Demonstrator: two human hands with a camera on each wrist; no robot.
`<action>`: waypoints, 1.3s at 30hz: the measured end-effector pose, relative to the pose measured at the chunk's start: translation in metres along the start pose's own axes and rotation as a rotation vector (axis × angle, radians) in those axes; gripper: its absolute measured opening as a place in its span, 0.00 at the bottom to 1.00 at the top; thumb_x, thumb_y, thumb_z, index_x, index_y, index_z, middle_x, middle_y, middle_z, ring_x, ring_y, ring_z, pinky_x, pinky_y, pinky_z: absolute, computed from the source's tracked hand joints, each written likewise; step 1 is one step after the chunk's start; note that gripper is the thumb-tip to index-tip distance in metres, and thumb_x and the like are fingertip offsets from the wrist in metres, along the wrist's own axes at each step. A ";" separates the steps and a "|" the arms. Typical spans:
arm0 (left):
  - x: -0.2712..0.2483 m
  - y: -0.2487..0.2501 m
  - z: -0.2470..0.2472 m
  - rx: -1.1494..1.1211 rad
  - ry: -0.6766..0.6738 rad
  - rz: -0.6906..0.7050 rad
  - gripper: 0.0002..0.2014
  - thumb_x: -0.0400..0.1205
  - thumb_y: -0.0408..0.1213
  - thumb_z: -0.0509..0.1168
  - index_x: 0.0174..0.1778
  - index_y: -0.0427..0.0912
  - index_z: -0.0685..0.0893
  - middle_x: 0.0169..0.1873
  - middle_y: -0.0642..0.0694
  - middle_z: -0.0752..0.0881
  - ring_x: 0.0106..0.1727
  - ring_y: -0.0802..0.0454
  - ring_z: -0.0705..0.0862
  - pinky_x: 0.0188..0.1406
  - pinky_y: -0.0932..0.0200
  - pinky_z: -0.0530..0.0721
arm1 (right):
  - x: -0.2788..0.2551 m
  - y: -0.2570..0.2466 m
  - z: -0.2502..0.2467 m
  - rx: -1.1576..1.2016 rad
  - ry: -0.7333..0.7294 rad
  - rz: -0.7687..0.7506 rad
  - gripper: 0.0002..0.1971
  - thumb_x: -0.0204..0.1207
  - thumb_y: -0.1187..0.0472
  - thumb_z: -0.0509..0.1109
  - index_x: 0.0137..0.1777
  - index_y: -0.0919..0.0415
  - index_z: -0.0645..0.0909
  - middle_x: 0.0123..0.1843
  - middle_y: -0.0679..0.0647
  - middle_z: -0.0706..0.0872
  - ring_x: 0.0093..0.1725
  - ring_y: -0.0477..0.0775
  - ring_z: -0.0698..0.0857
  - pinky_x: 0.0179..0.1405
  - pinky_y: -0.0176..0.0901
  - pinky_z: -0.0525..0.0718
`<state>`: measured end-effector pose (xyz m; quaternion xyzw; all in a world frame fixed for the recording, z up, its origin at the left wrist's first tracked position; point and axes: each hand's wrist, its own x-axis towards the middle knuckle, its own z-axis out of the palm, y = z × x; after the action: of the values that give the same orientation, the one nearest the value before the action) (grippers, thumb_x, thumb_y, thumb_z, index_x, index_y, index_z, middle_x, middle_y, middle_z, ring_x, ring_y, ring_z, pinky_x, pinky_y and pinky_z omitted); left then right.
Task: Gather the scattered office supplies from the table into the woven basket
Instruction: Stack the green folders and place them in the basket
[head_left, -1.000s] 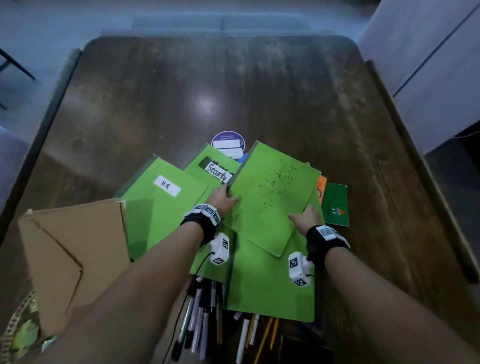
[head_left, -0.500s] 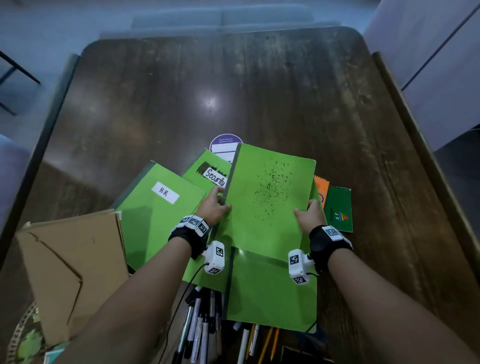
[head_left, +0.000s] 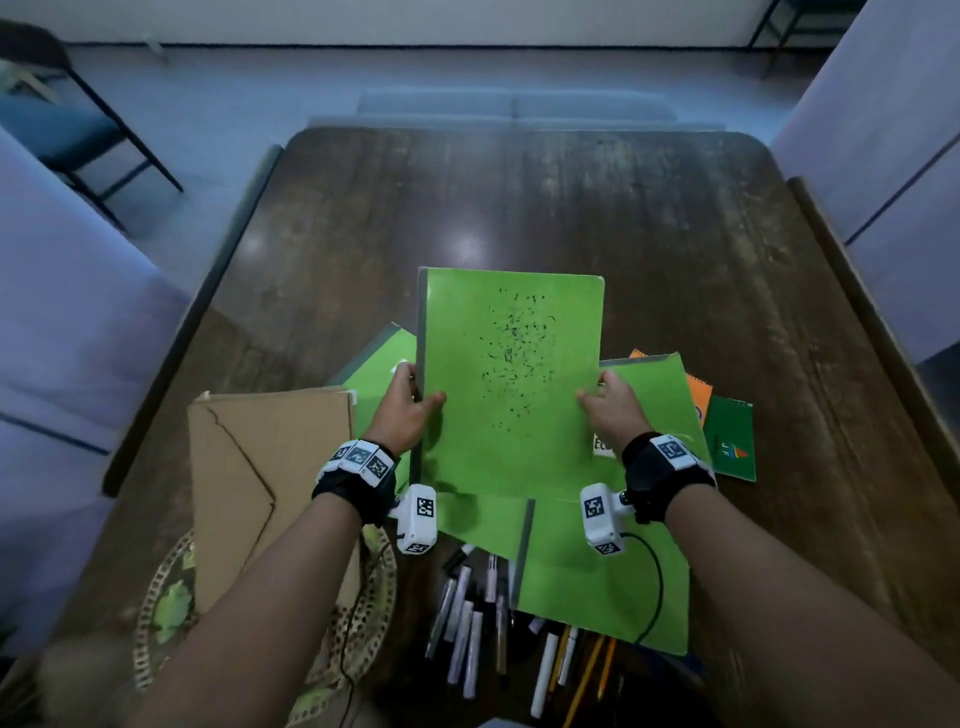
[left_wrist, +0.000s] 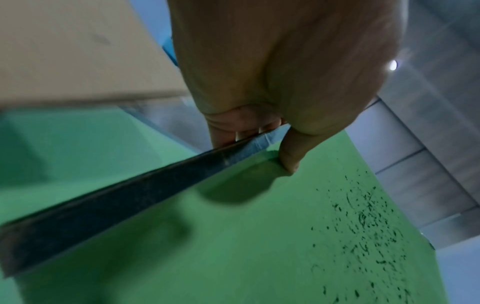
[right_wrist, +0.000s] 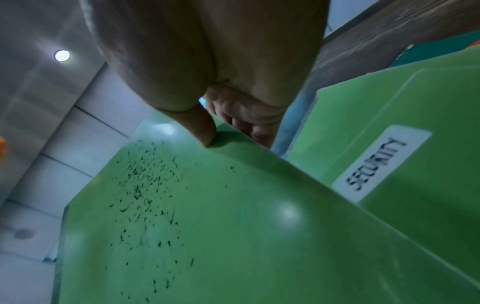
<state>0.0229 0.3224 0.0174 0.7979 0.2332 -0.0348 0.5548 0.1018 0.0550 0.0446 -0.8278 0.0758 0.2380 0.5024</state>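
Observation:
Both hands hold a green notebook (head_left: 511, 379) with black ink specks (right_wrist: 145, 197) up off the pile, its far end tilted upward. My left hand (head_left: 410, 400) grips its dark spine (left_wrist: 103, 201), thumb on the cover and fingers beneath. My right hand (head_left: 608, 405) pinches the opposite edge the same way. Under it lie more green notebooks (head_left: 602, 582), one labelled "Security" (right_wrist: 379, 162). The woven basket (head_left: 161, 613) shows at the lower left, partly under a brown envelope (head_left: 260, 483) and my left forearm.
Several pens and pencils (head_left: 478, 623) lie at the near edge of the dark wooden table (head_left: 571, 208). An orange pad (head_left: 698, 395) and a dark green pad (head_left: 732, 441) sit right of the pile. A chair (head_left: 78, 135) stands far left.
The speckled notebook has been lifted off the pile and squared up between both hands. The head view has tilted up, so more floor and room show.

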 end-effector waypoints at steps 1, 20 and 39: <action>-0.007 -0.003 -0.015 -0.013 0.015 0.002 0.13 0.85 0.36 0.67 0.63 0.42 0.72 0.57 0.42 0.85 0.56 0.43 0.86 0.59 0.39 0.86 | -0.005 -0.008 0.012 -0.010 -0.008 -0.035 0.23 0.86 0.68 0.62 0.79 0.69 0.65 0.78 0.66 0.73 0.78 0.64 0.73 0.74 0.57 0.73; -0.099 -0.151 -0.237 0.197 0.202 -0.225 0.12 0.81 0.31 0.72 0.58 0.38 0.79 0.54 0.41 0.88 0.52 0.46 0.86 0.53 0.51 0.85 | -0.089 -0.029 0.270 -0.238 -0.261 -0.088 0.22 0.84 0.63 0.65 0.77 0.64 0.70 0.72 0.61 0.79 0.64 0.58 0.82 0.66 0.58 0.83; -0.101 -0.192 -0.230 0.556 0.226 -0.370 0.33 0.75 0.48 0.77 0.71 0.36 0.72 0.70 0.36 0.78 0.70 0.37 0.78 0.72 0.40 0.78 | -0.086 0.014 0.333 -0.471 -0.103 -0.016 0.20 0.82 0.68 0.67 0.72 0.61 0.71 0.60 0.59 0.83 0.49 0.54 0.83 0.43 0.42 0.84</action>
<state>-0.1920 0.5490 -0.0297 0.8615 0.4154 -0.1082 0.2713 -0.0844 0.3272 -0.0536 -0.9095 -0.0140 0.2871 0.3004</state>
